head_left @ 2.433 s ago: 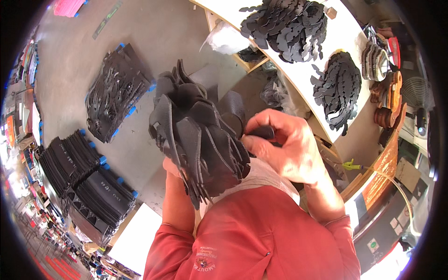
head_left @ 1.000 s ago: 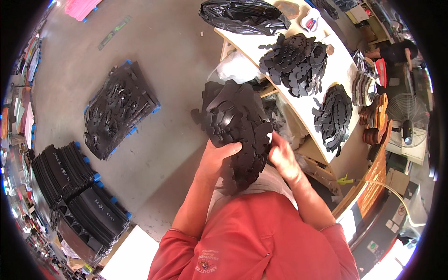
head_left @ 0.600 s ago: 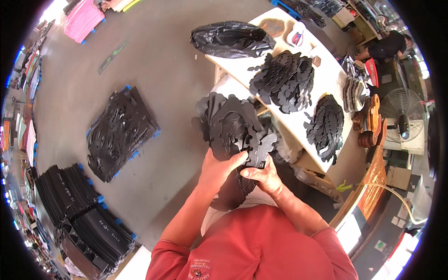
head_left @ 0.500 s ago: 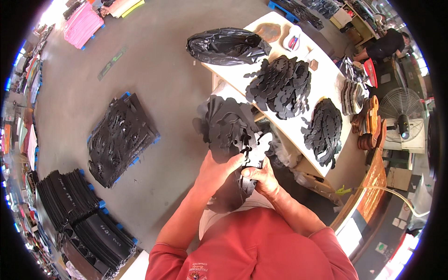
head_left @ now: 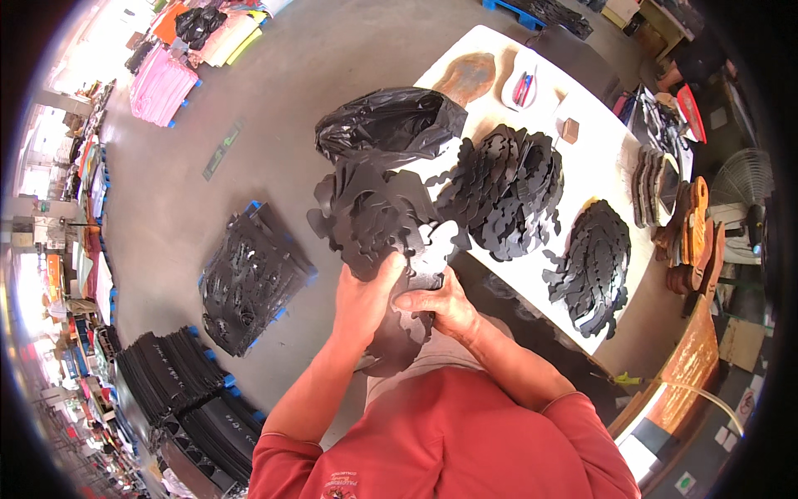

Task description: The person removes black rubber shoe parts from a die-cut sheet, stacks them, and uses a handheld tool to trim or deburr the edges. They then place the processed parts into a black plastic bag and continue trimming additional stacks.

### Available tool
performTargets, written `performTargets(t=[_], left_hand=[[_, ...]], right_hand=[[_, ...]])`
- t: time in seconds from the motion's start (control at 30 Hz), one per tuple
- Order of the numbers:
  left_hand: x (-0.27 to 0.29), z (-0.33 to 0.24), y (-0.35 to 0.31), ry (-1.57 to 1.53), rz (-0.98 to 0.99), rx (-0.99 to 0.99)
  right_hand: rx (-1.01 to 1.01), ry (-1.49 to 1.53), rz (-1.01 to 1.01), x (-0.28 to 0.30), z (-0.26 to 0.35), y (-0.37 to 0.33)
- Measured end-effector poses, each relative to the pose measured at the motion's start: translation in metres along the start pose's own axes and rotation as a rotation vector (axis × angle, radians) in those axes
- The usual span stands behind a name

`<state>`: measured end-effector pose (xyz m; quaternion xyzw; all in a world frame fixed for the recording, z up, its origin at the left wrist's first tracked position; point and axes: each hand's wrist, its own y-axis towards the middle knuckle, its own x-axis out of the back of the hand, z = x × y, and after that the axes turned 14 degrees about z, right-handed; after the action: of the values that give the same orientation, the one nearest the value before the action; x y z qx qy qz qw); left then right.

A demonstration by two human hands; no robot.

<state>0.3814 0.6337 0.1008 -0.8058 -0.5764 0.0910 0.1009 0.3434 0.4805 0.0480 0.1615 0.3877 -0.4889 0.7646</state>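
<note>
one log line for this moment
left hand: holding black cut pieces | right hand: holding them too | white table: two black piles

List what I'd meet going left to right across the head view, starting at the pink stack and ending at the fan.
Pink stack → flat dark stack on the floor → left hand → right hand → smaller pile of black cut pieces → fan.

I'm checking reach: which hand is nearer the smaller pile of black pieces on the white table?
The right. The right hand is left of the smaller pile, gripping the black bundle; the left hand grips it farther left.
</note>
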Motion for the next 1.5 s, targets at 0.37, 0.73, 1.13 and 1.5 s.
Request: performTargets(t=[0.37,0.73,1.13,1.5], left_hand=[[0.01,-0.036,0.059,0.245,0.379,0.077],[0.061,-0.022,0.154,0.552,0.645,-0.058],[0.105,-0.046,0.216,0.616,0.856,0.057],[0.181,-0.001,0.333,0.74,0.304,-0.109]], right_hand=[[0.055,0.471,0.095,0.044,0.022,0.023],[0.265,0.711,-0.222,0.064,-0.035,0.063],[0.334,0.808,-0.354,0.037,-0.028,0.133],[0.393,0.738,-0.456,0.051,-0.039,0.166]])
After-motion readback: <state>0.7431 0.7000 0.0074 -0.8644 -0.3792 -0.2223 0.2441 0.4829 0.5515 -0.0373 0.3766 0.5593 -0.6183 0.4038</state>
